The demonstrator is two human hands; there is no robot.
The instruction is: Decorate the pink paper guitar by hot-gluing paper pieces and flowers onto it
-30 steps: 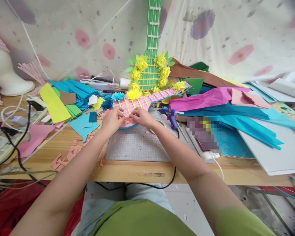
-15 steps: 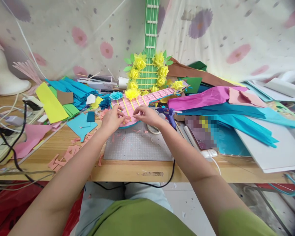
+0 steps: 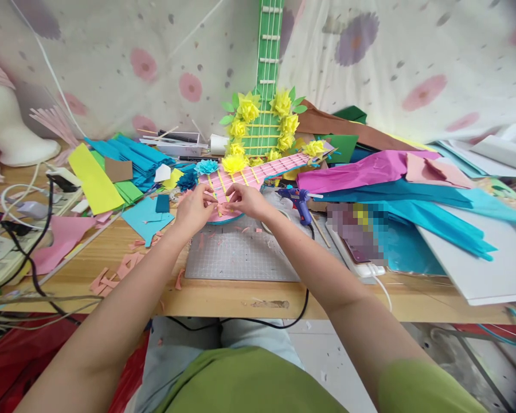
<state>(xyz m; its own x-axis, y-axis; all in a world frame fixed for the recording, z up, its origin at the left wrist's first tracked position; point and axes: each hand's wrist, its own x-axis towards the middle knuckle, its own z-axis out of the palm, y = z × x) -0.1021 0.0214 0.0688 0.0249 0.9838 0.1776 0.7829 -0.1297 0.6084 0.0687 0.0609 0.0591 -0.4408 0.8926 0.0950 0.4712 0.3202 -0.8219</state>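
A pink paper guitar [image 3: 236, 182] with yellow strips and white strings lies slanted on the table, its neck toward the right. Yellow paper flowers [image 3: 234, 164] and blue paper flowers [image 3: 207, 167] sit along its upper edge. At the guitar's lower end, my left hand [image 3: 194, 209] is closed, fingertips pinched around a small peach paper piece [image 3: 221, 210]. My right hand [image 3: 247, 201] comes from the other side, its fingers pinched at the same piece. The piece's exact shape is partly hidden by the fingers.
A green guitar [image 3: 264, 129] with yellow flowers stands behind. To the right are a blue glue gun [image 3: 300, 203], a phone [image 3: 356, 241] and coloured crepe paper [image 3: 365, 167]. Peach scraps [image 3: 116, 274] and a power strip [image 3: 30, 229] lie left. A grey cutting mat [image 3: 241, 258] is in front.
My right hand has moved left and slightly down, so its fingertips now meet those of my left hand at the peach piece. The whole view has shifted a little.
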